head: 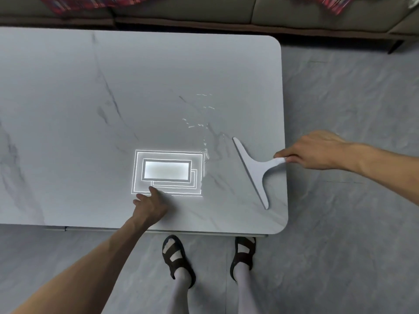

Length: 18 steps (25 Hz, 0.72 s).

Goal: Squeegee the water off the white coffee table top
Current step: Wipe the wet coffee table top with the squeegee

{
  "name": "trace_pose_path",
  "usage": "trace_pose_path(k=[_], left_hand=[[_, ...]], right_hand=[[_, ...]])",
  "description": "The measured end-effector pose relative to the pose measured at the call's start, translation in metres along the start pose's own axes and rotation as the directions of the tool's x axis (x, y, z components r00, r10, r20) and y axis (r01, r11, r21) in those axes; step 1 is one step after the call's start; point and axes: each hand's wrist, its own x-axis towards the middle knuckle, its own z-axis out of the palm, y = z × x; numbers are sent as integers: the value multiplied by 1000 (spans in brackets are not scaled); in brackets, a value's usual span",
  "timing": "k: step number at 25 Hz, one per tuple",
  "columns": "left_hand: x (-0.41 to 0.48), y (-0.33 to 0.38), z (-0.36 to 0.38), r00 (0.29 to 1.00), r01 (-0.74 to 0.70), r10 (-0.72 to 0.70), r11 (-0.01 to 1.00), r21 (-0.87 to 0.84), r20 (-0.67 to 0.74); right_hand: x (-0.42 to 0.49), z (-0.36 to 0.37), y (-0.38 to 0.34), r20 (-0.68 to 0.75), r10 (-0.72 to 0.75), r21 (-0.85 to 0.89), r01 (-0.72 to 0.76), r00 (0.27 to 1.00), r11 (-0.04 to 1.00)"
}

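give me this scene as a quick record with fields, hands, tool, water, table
table: white marble-look coffee table top, rounded corners
tool: white squeegee, lying on the top near its right edge
right hand: right hand pinching the end of the squeegee handle
left hand: left hand resting fingers on the top near the front edge, holding nothing
water: droplets and streaks just left of the blade, beyond it
glare: bright rectangular light reflection beside the left hand
floor: grey tiles; sandalled feet at the front edge
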Motion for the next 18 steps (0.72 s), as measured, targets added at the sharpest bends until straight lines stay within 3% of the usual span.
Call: trace_pose_path(k=[2,4,7,10,13,18], left_hand=[[-3,-4,-3,998,-51,52,999,16,-47],[-7,-13,-8,987,-83,71,993,-79,-143],[-7,-39,-14,961,-28,-47,963,-267,-271],[0,-71,-19,952,-44,-60,943,-329,-299],[8,-102,-23,942,-119,24,957,-264,-336],[15,-112,-26,966,-178,118,948,-264,-228]], right_hand=[[0,-10,-22,-41,-62,-38,60,997,997],[12,-14,-68,-50,-170,-15,169,984,985],[43,-12,-160,31,-311,152,303,950,941],[72,-7,-230,53,-386,238,364,921,900],[94,-11,-237,69,-341,243,316,937,917],[94,-21,-145,27,-110,164,104,994,981]])
